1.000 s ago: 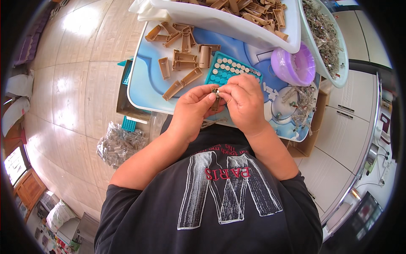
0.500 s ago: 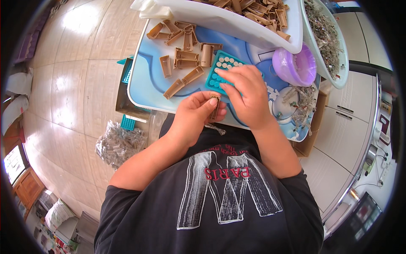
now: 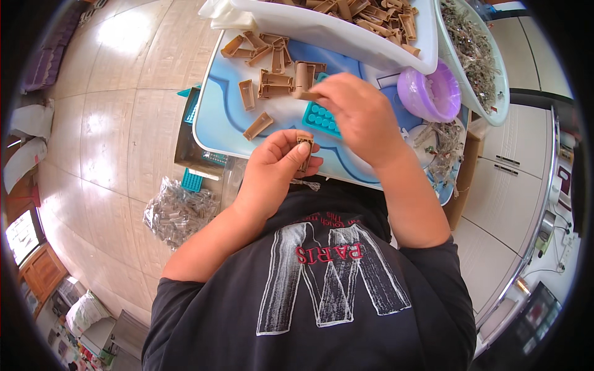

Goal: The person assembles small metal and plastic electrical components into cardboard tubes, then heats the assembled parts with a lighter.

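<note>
My left hand (image 3: 275, 162) is closed around a small brown plastic casing (image 3: 305, 148), held upright with the thumb pressed on its open side. What sits inside that casing is too small to make out. My right hand (image 3: 356, 114) pinches another brown casing half (image 3: 305, 96) by one end, above the table. Under the right hand lies a teal tray (image 3: 322, 119) with rows of round cups; the hand hides much of it. Several loose brown casing halves (image 3: 275, 85) lie on the blue patterned table (image 3: 216, 111), one of them (image 3: 258, 126) close to my left hand.
A white bin (image 3: 346, 38) of brown casings stands at the far side. To its right are a purple bowl (image 3: 430, 93) and a pale green basin (image 3: 501, 93) of small wired parts. More wired parts (image 3: 442, 148) lie at the table's right edge. A clear bag (image 3: 179, 213) sits at lower left.
My right hand has left the tray's round pieces and now holds a casing half that lay on the table near my left hand. The left hand keeps its casing and has shifted slightly left.
</note>
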### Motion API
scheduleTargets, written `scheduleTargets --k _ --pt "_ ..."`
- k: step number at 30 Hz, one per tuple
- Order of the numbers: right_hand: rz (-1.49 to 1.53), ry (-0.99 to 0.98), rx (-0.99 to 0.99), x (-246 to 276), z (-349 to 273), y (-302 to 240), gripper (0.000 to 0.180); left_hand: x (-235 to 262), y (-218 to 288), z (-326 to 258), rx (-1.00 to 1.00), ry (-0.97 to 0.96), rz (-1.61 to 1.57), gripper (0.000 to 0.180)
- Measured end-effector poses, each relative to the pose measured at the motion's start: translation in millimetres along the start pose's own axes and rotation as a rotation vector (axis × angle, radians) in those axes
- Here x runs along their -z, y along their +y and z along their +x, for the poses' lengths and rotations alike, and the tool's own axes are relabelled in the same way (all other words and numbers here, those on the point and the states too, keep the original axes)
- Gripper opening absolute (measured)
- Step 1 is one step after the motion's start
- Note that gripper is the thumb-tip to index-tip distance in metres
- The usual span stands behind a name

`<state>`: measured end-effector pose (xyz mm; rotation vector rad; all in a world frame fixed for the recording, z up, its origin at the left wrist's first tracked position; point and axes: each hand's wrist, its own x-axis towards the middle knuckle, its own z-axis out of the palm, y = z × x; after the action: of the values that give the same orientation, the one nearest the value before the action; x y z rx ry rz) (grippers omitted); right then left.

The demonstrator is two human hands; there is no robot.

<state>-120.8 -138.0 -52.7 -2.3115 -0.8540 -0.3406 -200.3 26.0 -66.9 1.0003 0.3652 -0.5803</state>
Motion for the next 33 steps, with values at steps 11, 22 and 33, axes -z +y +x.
scheduleTargets --k 11,22,33 --pt "0.646 -0.308 -0.769 44 -64 -18 0.016 -28 -5 16 0.195 -0.184 -0.077 0.019" --pt "0.009 -0.086 -0.437 33 -84 -40 0.058 -39 -19 31 0.154 -0.156 -0.042 0.021" --pt "0.048 -0.008 -0.287 44 -91 -38 0.072 -47 -14 25 0.205 -0.147 -0.127 0.037"
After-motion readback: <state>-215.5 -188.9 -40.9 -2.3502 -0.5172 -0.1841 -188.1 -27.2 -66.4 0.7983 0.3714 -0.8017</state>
